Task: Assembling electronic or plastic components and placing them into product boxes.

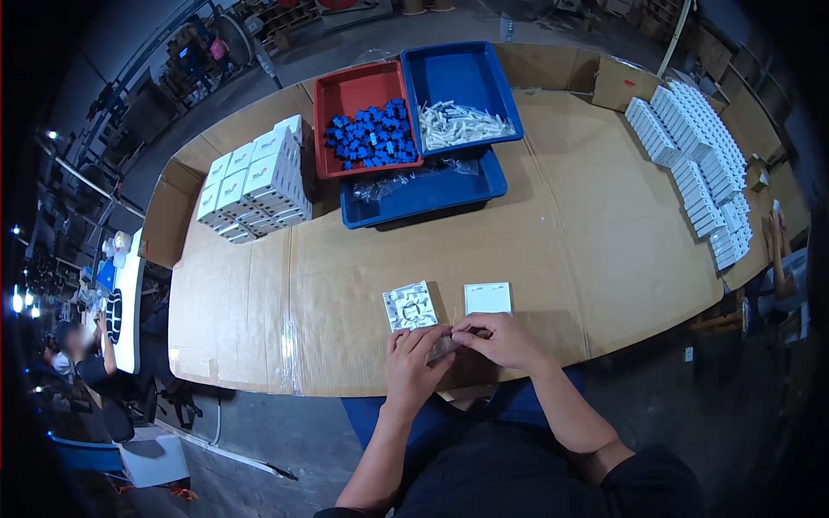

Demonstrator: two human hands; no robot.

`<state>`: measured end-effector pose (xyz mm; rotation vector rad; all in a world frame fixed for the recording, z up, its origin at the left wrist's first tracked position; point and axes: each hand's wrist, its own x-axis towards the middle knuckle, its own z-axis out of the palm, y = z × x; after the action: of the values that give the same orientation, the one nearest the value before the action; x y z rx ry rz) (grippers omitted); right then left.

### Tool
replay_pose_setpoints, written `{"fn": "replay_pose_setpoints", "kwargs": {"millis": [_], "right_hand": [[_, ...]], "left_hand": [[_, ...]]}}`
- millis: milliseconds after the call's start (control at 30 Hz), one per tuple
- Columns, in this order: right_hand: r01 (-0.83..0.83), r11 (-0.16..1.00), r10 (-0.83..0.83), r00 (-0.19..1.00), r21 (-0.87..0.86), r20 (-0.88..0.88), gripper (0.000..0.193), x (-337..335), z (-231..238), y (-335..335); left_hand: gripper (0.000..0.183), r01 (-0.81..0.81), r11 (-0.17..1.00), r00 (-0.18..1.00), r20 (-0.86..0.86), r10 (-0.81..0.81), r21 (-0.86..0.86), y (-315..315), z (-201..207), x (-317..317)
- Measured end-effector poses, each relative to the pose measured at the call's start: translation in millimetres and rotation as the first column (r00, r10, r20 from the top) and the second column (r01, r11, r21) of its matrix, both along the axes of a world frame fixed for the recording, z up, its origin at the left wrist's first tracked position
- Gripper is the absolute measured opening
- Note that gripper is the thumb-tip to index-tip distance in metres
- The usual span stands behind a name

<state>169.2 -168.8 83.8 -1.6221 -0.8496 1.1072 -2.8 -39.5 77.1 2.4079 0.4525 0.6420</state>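
Note:
My left hand (413, 364) and my right hand (501, 342) meet near the front edge of the cardboard-covered table. Between their fingertips they pinch a small, see-through plastic piece (443, 348) that looks like a little bag; its contents are too small to make out. Just beyond my left fingers lies a white square plastic housing (409, 304), its moulded inner side facing up. To its right, past my right hand, rests a flat white square cover (488, 298).
Farther back are a red tray (358, 86) of blue plastic parts, a blue tray (449, 73) of small white bagged pieces and a lower blue tray (423, 205) with clear bags. White boxes (255, 181) stack at left; white housings (691, 155) stack at right. Other people sit at both sides.

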Motion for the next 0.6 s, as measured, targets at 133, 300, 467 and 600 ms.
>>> {"fn": "replay_pose_setpoints", "kwargs": {"millis": [133,300,467,600], "right_hand": [[-0.085,0.979,0.088,0.996,0.183,-0.006,0.031,-3.1,-8.8,0.5],[-0.088,0.983,0.115,0.979,0.164,-0.17,0.041,-7.1,-9.9,1.4],[-0.249,0.956,0.24,0.968,0.153,0.076,0.04,13.5,6.8,5.6],[-0.336,0.939,0.312,0.921,0.072,0.232,0.032,57.8,41.5,27.6]], "left_hand": [[0.049,-0.007,0.999,1.0,0.001,0.007,-0.054,-1.5,-2.9,-1.8],[0.042,0.018,0.91,1.0,0.003,-0.019,-0.415,-8.0,-11.8,-0.9],[0.028,0.106,0.859,0.991,0.128,-0.047,-0.501,-9.1,-8.0,8.5],[0.032,0.126,0.318,0.992,0.126,-0.021,-0.94,-1.0,-21.1,-0.7]]}}
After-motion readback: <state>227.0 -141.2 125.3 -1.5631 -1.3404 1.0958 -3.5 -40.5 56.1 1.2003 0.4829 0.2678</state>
